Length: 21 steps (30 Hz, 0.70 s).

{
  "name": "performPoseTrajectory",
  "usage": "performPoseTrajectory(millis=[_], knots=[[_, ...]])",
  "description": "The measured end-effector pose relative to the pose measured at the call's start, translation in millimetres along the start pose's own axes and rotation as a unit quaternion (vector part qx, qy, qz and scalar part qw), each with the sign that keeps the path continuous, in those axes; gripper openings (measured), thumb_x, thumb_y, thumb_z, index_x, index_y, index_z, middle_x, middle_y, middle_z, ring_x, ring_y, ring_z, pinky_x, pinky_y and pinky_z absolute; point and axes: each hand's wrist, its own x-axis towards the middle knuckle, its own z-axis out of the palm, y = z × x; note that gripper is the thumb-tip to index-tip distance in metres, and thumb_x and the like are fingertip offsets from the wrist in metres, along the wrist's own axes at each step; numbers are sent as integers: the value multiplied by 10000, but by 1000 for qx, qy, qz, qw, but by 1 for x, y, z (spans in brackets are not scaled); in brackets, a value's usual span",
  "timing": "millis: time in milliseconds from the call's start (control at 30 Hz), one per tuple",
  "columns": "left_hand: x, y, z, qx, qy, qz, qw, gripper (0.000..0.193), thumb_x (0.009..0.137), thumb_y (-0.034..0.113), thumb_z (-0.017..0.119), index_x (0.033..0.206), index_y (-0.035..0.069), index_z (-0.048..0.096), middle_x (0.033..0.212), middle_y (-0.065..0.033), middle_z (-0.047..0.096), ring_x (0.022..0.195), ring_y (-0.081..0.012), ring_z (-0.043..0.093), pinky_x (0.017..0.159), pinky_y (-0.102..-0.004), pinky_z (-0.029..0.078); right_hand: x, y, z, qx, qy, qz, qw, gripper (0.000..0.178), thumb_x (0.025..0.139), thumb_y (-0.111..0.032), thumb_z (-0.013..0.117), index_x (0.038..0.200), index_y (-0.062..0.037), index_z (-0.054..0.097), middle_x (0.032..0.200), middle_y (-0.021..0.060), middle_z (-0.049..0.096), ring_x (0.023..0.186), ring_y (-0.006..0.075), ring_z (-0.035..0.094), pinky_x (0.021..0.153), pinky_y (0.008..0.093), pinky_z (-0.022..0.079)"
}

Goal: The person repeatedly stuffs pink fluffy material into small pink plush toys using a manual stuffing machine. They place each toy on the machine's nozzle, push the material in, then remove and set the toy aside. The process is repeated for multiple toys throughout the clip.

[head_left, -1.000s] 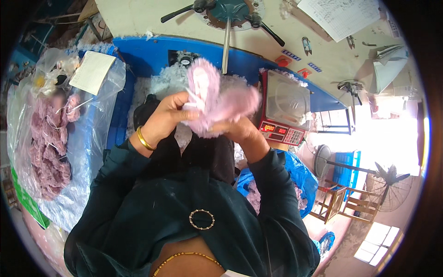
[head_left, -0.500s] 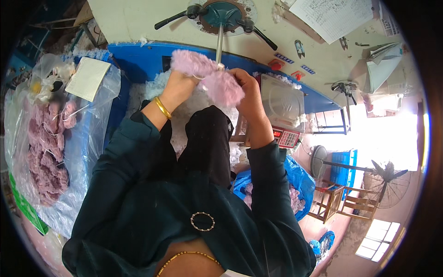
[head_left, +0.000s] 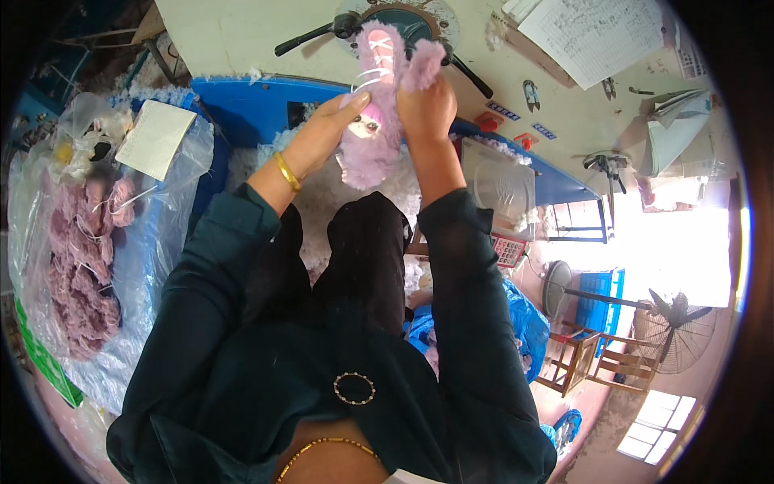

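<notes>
Between my hands is a lilac plush doll point(head_left: 373, 161) with long rabbit ears and a small face under pink hair. One ear point(head_left: 380, 55) points away from me, its pink lining crossed by white laces. My left hand point(head_left: 324, 131) grips the doll at its left side, thumb beside the face. Closed around its right side is my right hand point(head_left: 427, 110), with another fluffy piece point(head_left: 423, 66) sticking up above the fist. Behind the doll stands the dark green machine head point(head_left: 395, 28) with black lever handles, its metal tube now hidden.
Pink plush skins point(head_left: 81, 274) lie in a clear plastic bag point(head_left: 161, 266) at left, with a notepad point(head_left: 156, 139) on top. White stuffing lies around my knees. Papers point(head_left: 592, 36) and small snippers point(head_left: 530, 95) rest on the table; a blue bag point(head_left: 528, 323) stands at right.
The plush has come away from the metal tube and is turned upright, so its face and laced ear now show. Both hands have shifted their hold on it, and the right has moved upward.
</notes>
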Motion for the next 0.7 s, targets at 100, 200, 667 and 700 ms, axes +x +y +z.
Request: performPoseTrajectory(millis=[100, 200, 667, 700], knots=[[-14, 4, 2, 3, -23, 4, 1000, 435, 938, 328, 569, 1194, -23, 548, 1101, -50, 584, 981, -116, 509, 895, -265, 406, -21, 3, -8, -4, 104, -111, 988, 205, 836, -230, 604, 948, -58, 614, 752, 139, 640, 676, 350, 628, 605, 435, 513], [-28, -5, -6, 43, -38, -16, 998, 381, 933, 295, 584, 1173, 1, 556, 1060, -31, 597, 960, -103, 520, 872, -266, 423, -41, -8, -22, -25, 41, -72, 996, 222, 888, -187, 588, 989, 7, 547, 842, 207, 601, 692, 394, 595, 622, 445, 508], [-48, -2, 28, 620, 67, 391, 677, 222, 636, 72, 624, 839, 47, 537, 777, -103, 551, 716, -327, 553, 627, -430, 427, -50, -31, -20, 357, 39, 120, 925, 408, 810, 17, 574, 1205, -59, 508, 1040, 51, 548, 944, 148, 522, 800, 266, 424], [-47, -3, 27, 609, 57, 397, 685, 203, 657, 66, 619, 834, 37, 526, 774, -121, 545, 711, -347, 545, 622, -437, 427, -50, -27, -17, 417, 48, 124, 899, 408, 810, 24, 575, 1204, -55, 506, 1041, 52, 548, 946, 143, 520, 799, 266, 425]])
